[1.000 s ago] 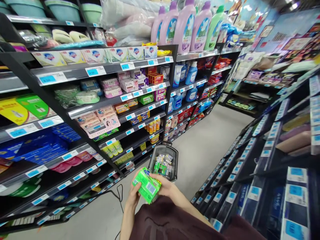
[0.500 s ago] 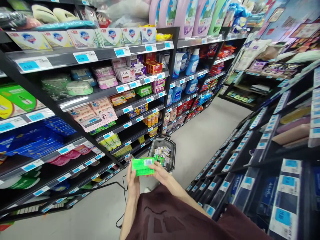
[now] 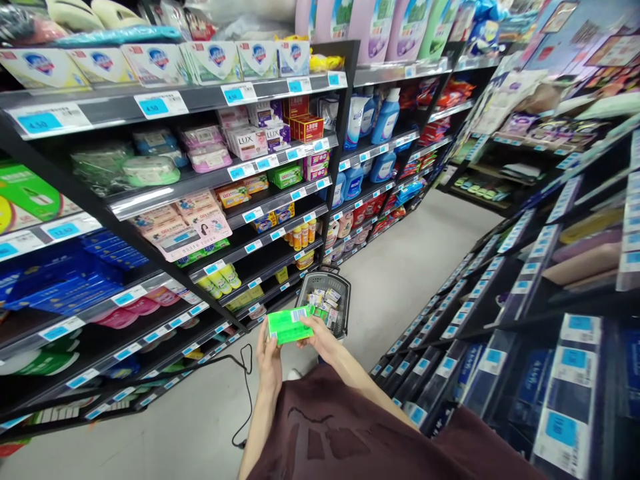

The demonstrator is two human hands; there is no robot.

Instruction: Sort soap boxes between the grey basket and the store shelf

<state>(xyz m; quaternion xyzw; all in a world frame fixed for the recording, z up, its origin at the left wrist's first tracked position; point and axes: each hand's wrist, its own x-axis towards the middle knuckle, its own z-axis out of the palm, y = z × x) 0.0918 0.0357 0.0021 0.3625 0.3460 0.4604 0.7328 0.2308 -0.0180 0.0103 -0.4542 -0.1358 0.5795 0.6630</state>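
Between my two hands I hold a bright green packet (image 3: 286, 327), which looks like wrapped soap, with a white barcode label on its upper face. My left hand (image 3: 269, 357) grips its left end, thumb on the near side. At the right end, the fingers of my right hand (image 3: 318, 339) are closed on it. Just beyond the packet, a grey shopping basket (image 3: 345, 287) stands on the floor, with several small boxes and some green packs inside. The packet and my right hand hide part of the basket's near side.
Shelves of boxed soap (image 3: 215, 61), LUX boxes (image 3: 246, 142) and blue bottles (image 3: 386, 117) run along my left. Another shelf rack (image 3: 520, 267) lines the right side. A black cable (image 3: 245, 400) lies on the grey floor (image 3: 400, 260) to the left.
The green packet has tilted slightly, its right end now higher, and shifted a little to the right. Both hands still hold it. The camera view has moved slightly.
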